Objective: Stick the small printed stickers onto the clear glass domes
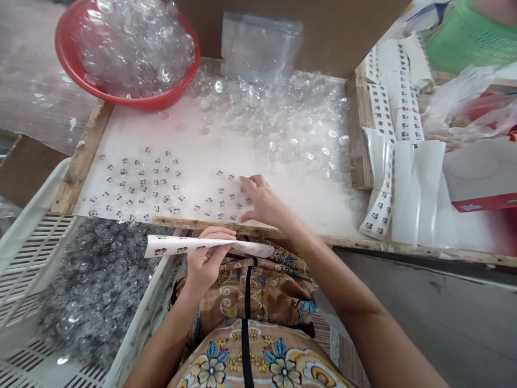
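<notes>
My left hand (208, 264) is closed around a white sticker strip (169, 245) printed with small black panda faces, just in front of the board's near edge. My right hand (262, 202) is over the white board (189, 145), thumb and fingers apart, close to several clear discs bearing panda prints (221, 203). Whether its fingertips touch a disc is hard to make out. More panda-printed discs (143, 183) lie spread on the board's left part. Plain clear discs (283, 118) are strewn over its back and right side.
A red basin (67, 54) heaped with clear pieces stands at the back left. A white crate (40, 242) of printed pieces is below left. A wooden rail (361, 129) borders the right, with bundled sticker strips (407, 102) beyond. A cardboard wall (335, 32) rises behind.
</notes>
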Motion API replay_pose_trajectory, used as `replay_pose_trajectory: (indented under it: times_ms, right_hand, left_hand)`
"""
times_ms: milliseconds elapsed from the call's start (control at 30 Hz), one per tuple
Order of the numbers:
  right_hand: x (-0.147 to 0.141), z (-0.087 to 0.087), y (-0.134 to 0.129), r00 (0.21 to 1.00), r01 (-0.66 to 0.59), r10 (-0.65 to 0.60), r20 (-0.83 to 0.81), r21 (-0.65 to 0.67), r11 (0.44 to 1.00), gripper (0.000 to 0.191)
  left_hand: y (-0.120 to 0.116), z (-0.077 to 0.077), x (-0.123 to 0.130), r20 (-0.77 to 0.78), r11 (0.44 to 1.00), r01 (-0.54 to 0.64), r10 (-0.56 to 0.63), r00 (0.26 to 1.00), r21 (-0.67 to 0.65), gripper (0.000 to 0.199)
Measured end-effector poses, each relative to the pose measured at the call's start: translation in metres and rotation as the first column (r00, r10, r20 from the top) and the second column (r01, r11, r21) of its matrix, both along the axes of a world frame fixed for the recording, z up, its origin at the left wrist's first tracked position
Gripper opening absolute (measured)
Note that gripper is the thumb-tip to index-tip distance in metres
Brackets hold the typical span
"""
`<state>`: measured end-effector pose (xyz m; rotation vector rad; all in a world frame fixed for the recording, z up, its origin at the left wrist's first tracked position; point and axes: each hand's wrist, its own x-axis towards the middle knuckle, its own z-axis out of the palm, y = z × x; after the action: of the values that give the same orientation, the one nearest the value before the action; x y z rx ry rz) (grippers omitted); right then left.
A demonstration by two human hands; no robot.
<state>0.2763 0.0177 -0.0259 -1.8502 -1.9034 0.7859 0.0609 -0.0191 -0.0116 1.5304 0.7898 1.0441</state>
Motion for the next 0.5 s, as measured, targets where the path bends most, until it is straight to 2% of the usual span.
replay_pose_trajectory:
  times_ms: [167,267,367,433,500]
  right_hand:
    - [-0.081,-0.001,0.052,0.988,-0.135,0.138,-0.074,0.041,0.99,0.089]
    - [-0.103,0.003,0.063,0.967,-0.204,0.219,-0.133,0.12,0.972,0.083]
    - [-0.081,0.012,0.056,0.975,-0.151,0.176,-0.137,0.173,0.973,0.065]
    - [-0.05,0.017,0.045,0.998,-0.018,0.028,-0.049,0.198,0.98,0.05]
    - [-0.02,0.016,0.031,0.987,0.121,-0.14,0.084,0.206,0.971,0.044]
  left_hand:
    - [-0.003,0.007,-0.015,0.007,0.996,-0.084,0.084,0.996,0.007,0.015]
    - [0.001,0.006,-0.024,0.035,0.985,-0.164,0.163,0.986,0.048,0.016]
    - [0.007,0.002,-0.03,0.059,0.975,-0.214,0.211,0.976,0.056,0.013]
    - [0.009,0.0,-0.03,0.073,0.976,-0.216,0.213,0.974,0.038,0.012]
    - [0.01,-0.002,-0.027,0.093,0.981,-0.192,0.19,0.977,0.009,0.012]
